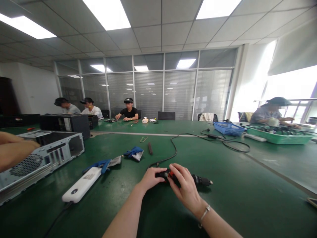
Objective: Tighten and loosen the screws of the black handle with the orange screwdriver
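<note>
A black electric screwdriver with orange parts lies on its side on the green table in front of me, its tip pointing right. My left hand is closed around its rear end, thumb and fingers on the body. Over the middle of the tool lies my right hand, its fingers bent and gripping the body, which they partly hide. A black cord runs from near the tool's rear end across the table.
Left of my hands are a white power strip, blue-grey gloves and an open computer case with another person's arm over it. A dark bar lies ahead. A blue basket and green basket stand right.
</note>
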Demonstrator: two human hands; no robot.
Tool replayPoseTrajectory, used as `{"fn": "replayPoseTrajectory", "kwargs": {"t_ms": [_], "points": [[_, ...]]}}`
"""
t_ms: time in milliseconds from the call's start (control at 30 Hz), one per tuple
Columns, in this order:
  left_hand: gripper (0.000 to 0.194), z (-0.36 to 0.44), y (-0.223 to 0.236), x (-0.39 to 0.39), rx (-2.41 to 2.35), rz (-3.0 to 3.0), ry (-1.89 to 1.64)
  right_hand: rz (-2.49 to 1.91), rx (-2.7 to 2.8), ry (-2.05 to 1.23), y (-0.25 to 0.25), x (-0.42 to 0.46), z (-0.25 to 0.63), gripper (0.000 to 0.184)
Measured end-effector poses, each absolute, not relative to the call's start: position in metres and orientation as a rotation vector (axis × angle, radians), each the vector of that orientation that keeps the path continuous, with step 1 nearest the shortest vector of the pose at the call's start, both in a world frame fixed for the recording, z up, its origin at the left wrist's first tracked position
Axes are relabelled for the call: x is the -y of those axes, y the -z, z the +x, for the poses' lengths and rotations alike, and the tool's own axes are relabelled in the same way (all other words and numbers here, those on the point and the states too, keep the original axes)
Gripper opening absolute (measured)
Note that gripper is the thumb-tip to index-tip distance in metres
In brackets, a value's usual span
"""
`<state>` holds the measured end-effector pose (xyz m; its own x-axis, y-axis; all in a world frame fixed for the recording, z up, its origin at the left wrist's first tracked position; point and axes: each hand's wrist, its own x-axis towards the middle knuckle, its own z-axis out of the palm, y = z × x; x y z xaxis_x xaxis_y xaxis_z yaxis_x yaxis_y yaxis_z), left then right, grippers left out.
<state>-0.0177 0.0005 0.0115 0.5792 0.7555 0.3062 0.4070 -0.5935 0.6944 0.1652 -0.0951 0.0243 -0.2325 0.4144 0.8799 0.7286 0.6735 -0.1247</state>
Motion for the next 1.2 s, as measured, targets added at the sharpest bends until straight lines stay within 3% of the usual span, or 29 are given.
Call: {"fn": "replayPoseTrajectory", "kwargs": {"t_ms": [300,500,1033,1200], "points": [[0.051,-0.018,-0.013,0.001,-0.904,2.253,-0.796,-0.859,1.888,0.342,-0.021,0.096,0.166,0.062],[0.052,-0.018,-0.016,0.002,-0.906,2.258,-0.780,-0.850,1.841,0.372,-0.023,0.095,0.166,0.051],[0.053,-0.018,-0.010,-0.001,-0.958,2.231,-0.806,-0.949,1.778,0.343,-0.023,0.088,0.171,0.050],[0.053,-0.016,-0.012,0.002,-0.967,2.225,-0.772,-0.990,1.529,0.297,-0.020,0.081,0.180,0.060]]}}
